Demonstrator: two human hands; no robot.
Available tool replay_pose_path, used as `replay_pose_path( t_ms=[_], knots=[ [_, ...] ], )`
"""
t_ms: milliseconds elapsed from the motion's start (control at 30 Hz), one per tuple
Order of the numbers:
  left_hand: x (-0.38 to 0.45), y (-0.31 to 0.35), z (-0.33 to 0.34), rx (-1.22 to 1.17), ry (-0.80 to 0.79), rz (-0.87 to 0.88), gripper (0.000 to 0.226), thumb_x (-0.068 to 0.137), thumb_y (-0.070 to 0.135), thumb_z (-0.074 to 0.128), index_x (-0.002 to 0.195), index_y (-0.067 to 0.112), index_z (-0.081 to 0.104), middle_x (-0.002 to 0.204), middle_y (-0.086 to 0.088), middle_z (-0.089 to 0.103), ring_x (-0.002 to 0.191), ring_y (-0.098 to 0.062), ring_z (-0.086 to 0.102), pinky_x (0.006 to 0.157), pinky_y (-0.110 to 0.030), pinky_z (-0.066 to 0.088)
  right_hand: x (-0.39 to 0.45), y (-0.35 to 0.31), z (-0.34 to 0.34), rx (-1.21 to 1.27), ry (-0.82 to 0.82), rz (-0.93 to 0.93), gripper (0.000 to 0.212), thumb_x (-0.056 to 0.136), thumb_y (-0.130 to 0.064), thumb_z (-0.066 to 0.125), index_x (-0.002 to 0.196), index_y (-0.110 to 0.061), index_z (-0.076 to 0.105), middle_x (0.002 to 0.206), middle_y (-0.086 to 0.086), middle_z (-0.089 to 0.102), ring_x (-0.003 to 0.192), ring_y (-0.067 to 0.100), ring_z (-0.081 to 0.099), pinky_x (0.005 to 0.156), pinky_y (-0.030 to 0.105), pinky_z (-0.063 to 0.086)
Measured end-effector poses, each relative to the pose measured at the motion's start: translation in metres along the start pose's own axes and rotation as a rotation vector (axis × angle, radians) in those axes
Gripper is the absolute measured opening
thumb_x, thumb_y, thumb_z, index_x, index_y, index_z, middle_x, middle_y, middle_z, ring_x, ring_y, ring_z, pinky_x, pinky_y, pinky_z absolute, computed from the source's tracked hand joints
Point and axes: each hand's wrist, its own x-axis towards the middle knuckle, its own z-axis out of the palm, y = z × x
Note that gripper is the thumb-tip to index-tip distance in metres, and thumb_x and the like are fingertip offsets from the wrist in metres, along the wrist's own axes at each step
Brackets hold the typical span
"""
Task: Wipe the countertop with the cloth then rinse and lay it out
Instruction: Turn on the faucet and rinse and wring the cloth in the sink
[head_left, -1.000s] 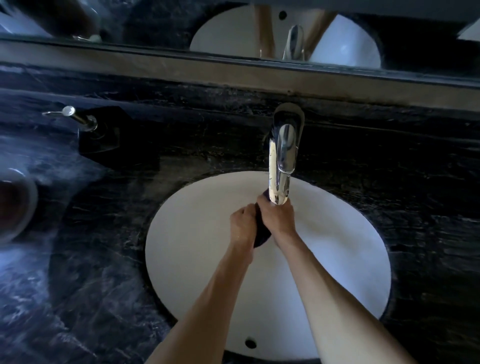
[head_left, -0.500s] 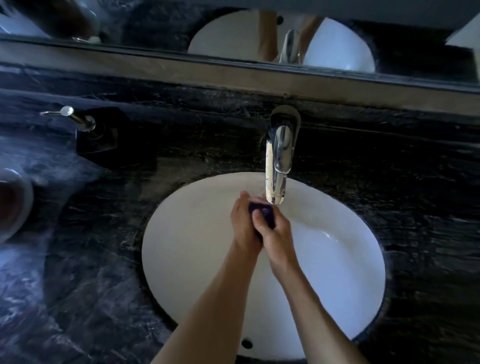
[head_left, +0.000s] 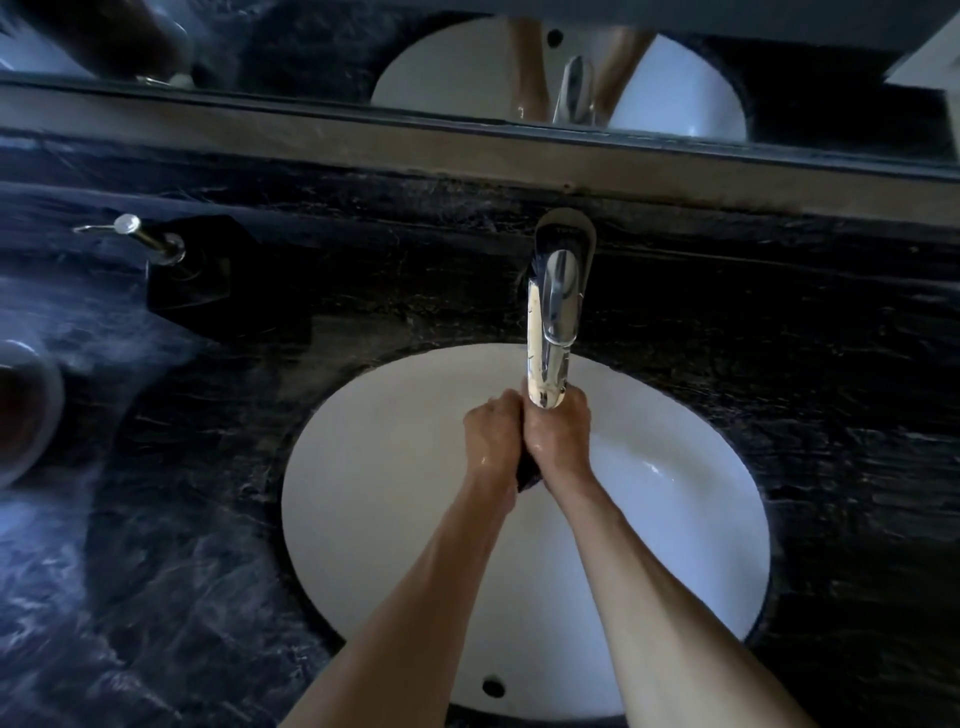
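Squeezing together right under the chrome faucet (head_left: 551, 322), both hands are pressed side by side over the white oval sink (head_left: 374, 499). The left hand (head_left: 491, 434) is clenched into a fist, knuckles up, and the right hand (head_left: 558, 434) is clenched tight against it, its fingers tucked just below the tip of the spout. Between them sits the dark cloth (head_left: 529, 475), almost swallowed by the two fists, with only a small dark wad poking out beneath the heels of the hands, hanging over the basin and clear of the porcelain. So each grip is closed on that cloth, wrung between the palms. Wet shine shows on the backs of both hands. Whether water is running from the spout I cannot tell.

Around the basin, the black veined marble surface (head_left: 779, 364) spreads on every side. Off to the far left, well apart from the hands, a dark square soap dispenser (head_left: 189, 280) with a silver pump stands near the back edge, and a round white-rimmed dish (head_left: 44, 410) sits at the left border, only partly in view. Along the top a mirror (head_left: 675, 88) reflects the basin, the faucet and both forearms.
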Motion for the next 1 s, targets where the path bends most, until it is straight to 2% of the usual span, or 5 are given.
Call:
replay_pose_path(
  t_ms=[200,333,600,833,1000],
  knots=[
    [-0.003,-0.009,-0.012,-0.295,0.001,-0.005,0.037,0.089,0.040,0.054,0.071,0.009,0.065,0.070,-0.015,0.062,0.057,-0.027,0.058,0.051,-0.032,0.046,-0.005,0.013,-0.008,0.268,0.094,0.302,0.031,0.103,-0.036,0.052,0.088,-0.012,0.065,0.084,0.008,0.073,0.079,0.026,0.071,0.071,0.036,0.056],
    [0.005,-0.011,-0.017,-0.330,0.112,0.038,0.028,0.087,0.037,0.058,0.103,0.015,0.065,0.098,-0.011,0.066,0.088,-0.026,0.065,0.073,-0.040,0.054,-0.021,0.022,-0.013,0.273,0.078,0.123,0.019,0.104,-0.033,0.054,0.092,-0.023,0.066,0.091,0.003,0.072,0.088,0.021,0.070,0.085,0.045,0.057],
    [0.001,-0.010,-0.003,-0.061,0.037,0.277,0.026,0.105,0.032,0.045,0.089,0.016,0.056,0.079,0.007,0.058,0.055,0.010,0.059,0.058,-0.014,0.049,-0.045,0.027,0.005,0.044,-0.035,-0.125,0.053,0.094,-0.052,0.055,0.131,-0.014,0.056,0.123,0.006,0.056,0.119,0.028,0.055,0.101,0.041,0.047],
    [0.012,-0.011,0.013,0.403,-0.005,0.420,0.014,0.093,0.014,0.054,0.089,0.009,0.067,0.083,-0.006,0.068,0.075,-0.020,0.068,0.058,-0.024,0.039,-0.022,0.021,-0.002,-0.054,0.092,-0.084,0.020,0.098,-0.042,0.060,0.101,-0.023,0.061,0.104,0.006,0.066,0.095,0.027,0.065,0.082,0.041,0.055],
    [-0.004,-0.021,-0.006,-0.145,-0.025,0.012,0.033,0.099,0.009,0.048,0.068,0.013,0.055,0.060,0.001,0.054,0.053,-0.017,0.049,0.045,-0.022,0.041,-0.017,0.017,0.001,-0.196,0.014,-0.013,0.026,0.095,-0.034,0.058,0.091,-0.011,0.070,0.085,0.005,0.073,0.082,0.031,0.068,0.071,0.039,0.055]
  ],
)
